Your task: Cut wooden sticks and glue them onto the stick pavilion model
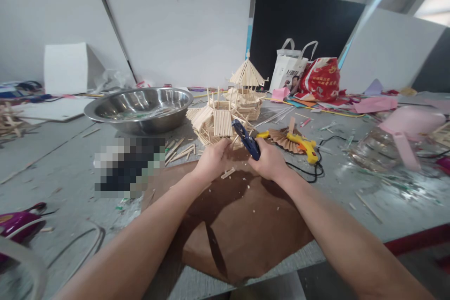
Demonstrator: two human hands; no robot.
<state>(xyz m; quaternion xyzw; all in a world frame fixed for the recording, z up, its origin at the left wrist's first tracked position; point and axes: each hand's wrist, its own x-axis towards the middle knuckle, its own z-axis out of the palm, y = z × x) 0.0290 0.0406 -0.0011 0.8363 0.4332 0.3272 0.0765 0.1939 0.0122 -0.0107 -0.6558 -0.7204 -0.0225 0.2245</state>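
Observation:
My right hand (268,159) is wrapped round a pair of dark blue pliers (246,139), whose head tilts up and left towards my left hand. My left hand (214,159) is closed, fingertips together, close in front of a pale wooden stick model (222,122); what it pinches is too small to make out. The model has slatted sloping roof panels and upright sticks. Behind it rises a stick pavilion with a pointed roof (248,72). Short stick offcuts (228,173) lie below my hands on a brown sheet (253,234).
A steel basin (140,124) stands left of the model. To the right lie a yellow glue gun (305,147) with a black cord and a folded brown paper fan (283,139). A clear jug with a pink lid (409,124) is farther right. Bags (321,79) stand behind.

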